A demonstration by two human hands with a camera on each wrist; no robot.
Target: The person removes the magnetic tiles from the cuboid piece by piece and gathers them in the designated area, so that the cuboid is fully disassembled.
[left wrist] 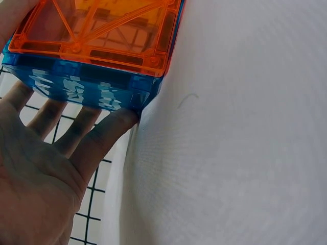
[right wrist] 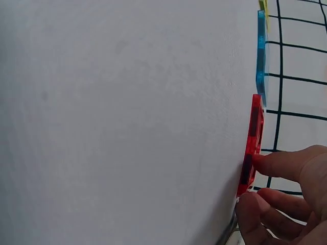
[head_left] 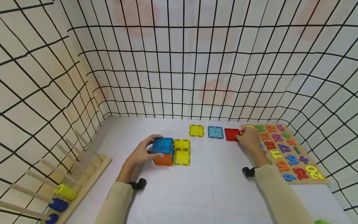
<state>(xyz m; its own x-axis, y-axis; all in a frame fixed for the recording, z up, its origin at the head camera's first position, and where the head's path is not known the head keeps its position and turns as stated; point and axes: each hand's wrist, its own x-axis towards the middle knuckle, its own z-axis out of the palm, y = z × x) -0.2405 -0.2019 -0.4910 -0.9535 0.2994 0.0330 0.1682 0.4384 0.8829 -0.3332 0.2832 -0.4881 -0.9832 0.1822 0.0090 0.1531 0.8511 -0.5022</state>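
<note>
My left hand [head_left: 139,153] holds a cube of translucent magnetic tiles [head_left: 162,145], blue on top and orange in front. Its thumb lies along the cube's front, while the fingers reach around the far left side; in the left wrist view the fingertips touch a blue wall [left wrist: 76,84]. Two yellow tiles [head_left: 181,156] adjoin the cube's right side. Farther right, my right hand [head_left: 249,139] pinches the near right corner of a flat red magnetic tile [head_left: 231,134]. The right wrist view has the thumb on the red tile [right wrist: 252,138], with curled fingers by its edge.
A light blue tile [head_left: 215,132] and a yellow tile [head_left: 196,130] lie left of the red one. At right is a wooden number board [head_left: 310,181], partly under my right hand. A wooden peg rack [head_left: 96,171] stands left. Black wire grid [head_left: 183,74] encloses the white table.
</note>
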